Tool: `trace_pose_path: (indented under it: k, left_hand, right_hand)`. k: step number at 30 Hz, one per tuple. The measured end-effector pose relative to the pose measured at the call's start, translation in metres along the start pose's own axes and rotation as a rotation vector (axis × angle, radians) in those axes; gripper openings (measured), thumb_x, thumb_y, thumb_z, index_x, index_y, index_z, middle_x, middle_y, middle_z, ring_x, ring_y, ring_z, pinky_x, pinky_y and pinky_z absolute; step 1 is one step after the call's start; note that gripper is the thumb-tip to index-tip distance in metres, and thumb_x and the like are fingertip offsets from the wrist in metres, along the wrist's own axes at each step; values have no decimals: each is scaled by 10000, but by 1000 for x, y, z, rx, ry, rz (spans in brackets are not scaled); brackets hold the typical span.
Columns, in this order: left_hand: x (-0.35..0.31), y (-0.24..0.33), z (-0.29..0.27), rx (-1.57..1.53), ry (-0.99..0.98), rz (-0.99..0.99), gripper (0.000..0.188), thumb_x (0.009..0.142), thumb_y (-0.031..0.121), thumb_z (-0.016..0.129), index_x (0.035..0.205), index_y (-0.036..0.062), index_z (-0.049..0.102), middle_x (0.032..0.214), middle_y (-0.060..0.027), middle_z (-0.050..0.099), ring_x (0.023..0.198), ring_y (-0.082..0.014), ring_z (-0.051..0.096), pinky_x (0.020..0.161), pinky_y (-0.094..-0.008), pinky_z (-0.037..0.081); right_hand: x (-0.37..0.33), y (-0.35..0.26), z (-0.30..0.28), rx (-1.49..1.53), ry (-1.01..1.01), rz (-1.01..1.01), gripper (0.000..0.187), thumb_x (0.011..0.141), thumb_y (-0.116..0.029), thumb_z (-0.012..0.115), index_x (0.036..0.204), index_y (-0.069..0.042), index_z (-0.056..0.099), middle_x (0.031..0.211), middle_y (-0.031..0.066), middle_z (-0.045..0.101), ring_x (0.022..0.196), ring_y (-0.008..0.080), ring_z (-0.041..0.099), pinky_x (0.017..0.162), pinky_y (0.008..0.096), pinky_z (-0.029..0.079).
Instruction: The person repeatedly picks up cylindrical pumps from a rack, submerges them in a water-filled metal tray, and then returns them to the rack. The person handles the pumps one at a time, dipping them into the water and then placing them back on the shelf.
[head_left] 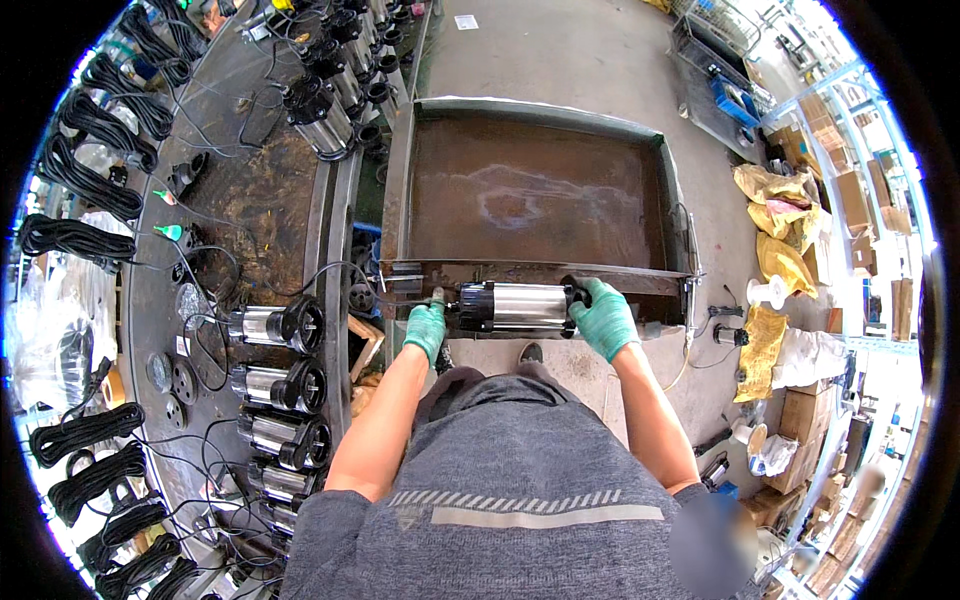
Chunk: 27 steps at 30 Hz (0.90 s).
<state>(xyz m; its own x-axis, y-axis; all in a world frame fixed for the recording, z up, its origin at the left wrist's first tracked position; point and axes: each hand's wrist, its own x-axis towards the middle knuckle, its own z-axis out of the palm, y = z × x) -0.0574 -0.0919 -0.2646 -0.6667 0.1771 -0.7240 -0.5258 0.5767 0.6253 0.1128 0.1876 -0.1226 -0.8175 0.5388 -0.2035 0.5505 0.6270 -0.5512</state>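
Observation:
A submersible pump (528, 306) with a shiny steel body and black ends lies sideways on the near ledge of a metal water tank (540, 268). My right hand (606, 318), in a green glove, is closed round the pump's black right end. At the other end, my green-gloved left hand (425, 330) has its fingers closed at the black cable (385, 301) beside the pump's end. That cable loops leftward to the workbench (270, 200). The fingertips of the left hand are small and partly hidden.
Several similar pumps (278, 385) lie along the bench's near edge, and more pumps (322, 115) stand at its far end. Coiled black cables (95, 190) line the bench's left side. Shelves (850, 200) with cartons and yellow sacks (780, 265) stand at the right.

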Motion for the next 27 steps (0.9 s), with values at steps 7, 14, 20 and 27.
trace_pose_path:
  k: [7, 14, 20, 27]
  left_hand:
    - [-30, -9, -19, -58, -15, 65, 423, 1067, 428, 548, 1039, 33, 697, 721, -38, 631, 525, -152, 529, 482, -331, 432]
    - [-61, 11, 17, 268, 231, 714, 543, 939, 295, 773, 1330, -22, 568, 1278, -188, 639, 1156, -294, 600, 1043, -394, 459]
    - [-59, 12, 41, 236, 238, 650, 748, 803, 287, 911, 1329, -30, 485, 1226, -159, 608, 1106, -261, 594, 1020, -376, 467]
    - [-76, 34, 43, 226, 176, 544, 754, 775, 241, 931, 1298, -38, 465, 1215, -150, 602, 1103, -251, 573, 1032, -365, 449]
  right_hand:
    - [0, -8, -10, -93, -86, -18, 594, 943, -439, 675, 1382, -50, 580, 1210, 244, 674, 1128, 414, 657, 953, 473, 530]
    - [-33, 71, -17, 552, 122, 257, 496, 965, -297, 716, 1339, -12, 562, 1104, 214, 714, 998, 337, 696, 885, 419, 539]
    - [-67, 217, -34, 105, 593, 709, 424, 924, -378, 733, 1193, -92, 576, 1004, 217, 733, 923, 432, 707, 807, 508, 549]
    - [-46, 292, -10, 1015, 755, 731, 319, 998, -163, 645, 1297, -94, 558, 779, 67, 643, 593, 198, 669, 516, 351, 561]
